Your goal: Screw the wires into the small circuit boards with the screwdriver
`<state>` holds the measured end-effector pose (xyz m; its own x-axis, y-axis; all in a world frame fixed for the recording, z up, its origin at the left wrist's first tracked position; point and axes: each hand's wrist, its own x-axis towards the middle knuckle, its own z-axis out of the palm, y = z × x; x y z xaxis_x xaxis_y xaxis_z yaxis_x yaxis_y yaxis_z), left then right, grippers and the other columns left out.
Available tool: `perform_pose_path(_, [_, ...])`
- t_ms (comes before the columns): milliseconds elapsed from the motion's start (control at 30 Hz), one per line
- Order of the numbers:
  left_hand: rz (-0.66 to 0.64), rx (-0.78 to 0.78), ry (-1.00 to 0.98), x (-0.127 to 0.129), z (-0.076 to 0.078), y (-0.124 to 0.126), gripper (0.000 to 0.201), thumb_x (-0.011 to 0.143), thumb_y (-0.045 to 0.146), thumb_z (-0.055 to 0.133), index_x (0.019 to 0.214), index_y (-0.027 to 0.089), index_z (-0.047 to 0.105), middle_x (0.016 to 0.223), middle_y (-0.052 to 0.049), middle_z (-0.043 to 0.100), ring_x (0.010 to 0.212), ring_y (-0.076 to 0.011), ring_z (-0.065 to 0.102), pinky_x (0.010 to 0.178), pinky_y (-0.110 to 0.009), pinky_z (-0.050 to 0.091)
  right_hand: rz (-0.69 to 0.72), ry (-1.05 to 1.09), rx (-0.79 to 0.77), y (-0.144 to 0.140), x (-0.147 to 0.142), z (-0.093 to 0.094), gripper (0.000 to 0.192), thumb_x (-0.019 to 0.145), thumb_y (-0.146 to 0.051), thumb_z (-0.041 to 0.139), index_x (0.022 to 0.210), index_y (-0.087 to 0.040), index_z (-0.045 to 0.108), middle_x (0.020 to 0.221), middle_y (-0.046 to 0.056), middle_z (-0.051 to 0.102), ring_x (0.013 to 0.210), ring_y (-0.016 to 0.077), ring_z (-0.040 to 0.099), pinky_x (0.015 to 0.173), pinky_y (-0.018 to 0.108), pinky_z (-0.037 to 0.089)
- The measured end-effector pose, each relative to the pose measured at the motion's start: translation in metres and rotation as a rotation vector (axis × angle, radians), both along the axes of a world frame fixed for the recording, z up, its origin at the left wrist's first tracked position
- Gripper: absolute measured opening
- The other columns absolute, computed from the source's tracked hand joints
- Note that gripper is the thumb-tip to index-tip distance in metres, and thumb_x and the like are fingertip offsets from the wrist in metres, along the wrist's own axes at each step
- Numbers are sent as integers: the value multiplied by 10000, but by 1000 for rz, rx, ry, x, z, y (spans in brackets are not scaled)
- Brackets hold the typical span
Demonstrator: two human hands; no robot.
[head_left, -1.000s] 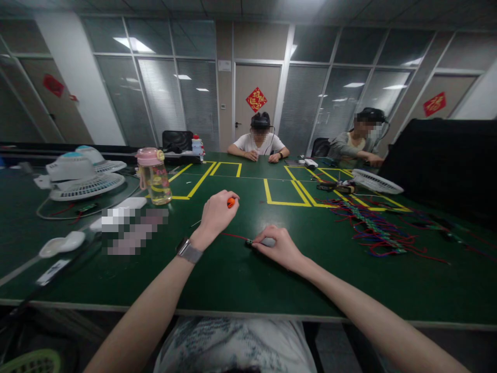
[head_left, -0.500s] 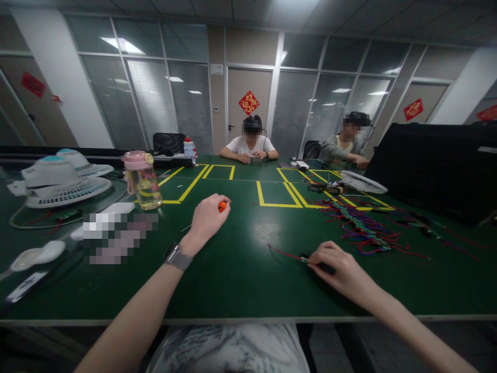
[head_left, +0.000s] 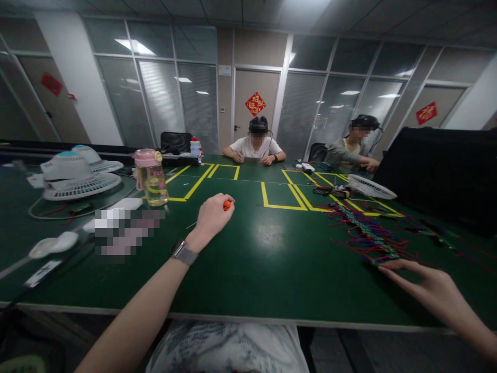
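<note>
We note the green surface (head_left: pixel 248 269) with yellow taped boxes running across the whole view; two other people sit at its far side, their own hands near them.

Left edge: white fan housings (head_left: pixel 79 178) with trailing cable, and a pink-lidded water bottle (head_left: pixel 150 177) just beyond.

Right side: a long bundle of red and blue wired parts (head_left: pixel 365 230) laid in a row.

Our left hand (head_left: pixel 212 217) rests mid-surface, clenched round an orange-handled screwdriver (head_left: pixel 227 205); its thin shaft pokes out toward the bottle side. A watch (head_left: pixel 182 252) sits on that wrist.

Our right hand (head_left: pixel 427 285) lies released, fingers spread flat, fingertips touching the near end of the wired bundle. We cannot tell whether a piece is pinned under them.

Judgement: this looks like the step at the pile, tool parked in the other fist. A next move would call for pinching one single piece free of the tangled leads without dragging its neighbours.
</note>
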<state>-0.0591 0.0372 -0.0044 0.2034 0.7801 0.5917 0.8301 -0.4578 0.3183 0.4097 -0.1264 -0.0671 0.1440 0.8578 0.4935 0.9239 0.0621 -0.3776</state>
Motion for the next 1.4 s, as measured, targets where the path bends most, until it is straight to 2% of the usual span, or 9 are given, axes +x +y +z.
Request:
perform_pose_path(100, [-12,5,-11,0,0,0,186,874,252,517,897,200,694,921,-28,690,789,-175,642,718,-286,495,-80,31,-52,-2,1,4,435,602,-658,601,675,-263,766,700,22,757,646,282,730,539,303,576])
perform_pose_path(267, [-31,-6,-16,0,-1,-2,180,874,249,525,907,199,695,931,-27,686,783,-166,638,702,-281,497,-118,46,-112,-2,0,6,416,566,-651,595,641,-278,762,685,14,754,641,289,727,519,305,560])
perform_pose_path(533, [-34,3,-21,0,-2,0,177,877,255,527,908,203,693,930,-20,684,781,-162,637,677,-267,490,-84,17,-158,4,1,0,382,606,-608,603,669,-270,768,713,20,758,667,274,725,586,306,565])
perform_pose_path(700, [-38,-1,-5,0,0,-2,191,882,268,515,911,199,691,926,-24,684,780,-170,642,691,-279,491,-59,-33,-155,6,2,0,364,610,-588,602,648,-262,761,681,23,752,618,266,720,554,304,565])
perform_pose_path(833, [-8,3,12,1,1,-3,191,872,261,514,897,207,696,926,-27,691,809,-190,651,729,-297,493,-12,-78,-89,7,2,-4,366,647,-581,591,622,-253,752,636,17,741,569,244,714,500,278,556])
perform_pose_path(1033, [-14,11,9,2,1,-3,201,877,267,506,896,204,696,923,-28,693,801,-190,653,716,-296,497,96,-306,137,6,-2,-8,472,798,-578,479,611,-236,745,627,34,736,517,210,703,454,256,559])
perform_pose_path(1267, [-27,5,11,2,0,-3,196,876,263,511,896,197,695,929,-29,692,780,-177,649,684,-282,503,145,-488,251,1,-1,-16,628,911,-606,337,670,-206,756,666,61,738,557,199,709,488,263,586])
perform_pose_path(1400, [-35,1,7,1,1,-3,200,875,260,507,899,198,696,928,-34,693,781,-176,648,678,-279,503,128,-531,230,-5,-4,-19,618,936,-578,317,759,-194,768,770,78,748,673,223,723,588,311,616])
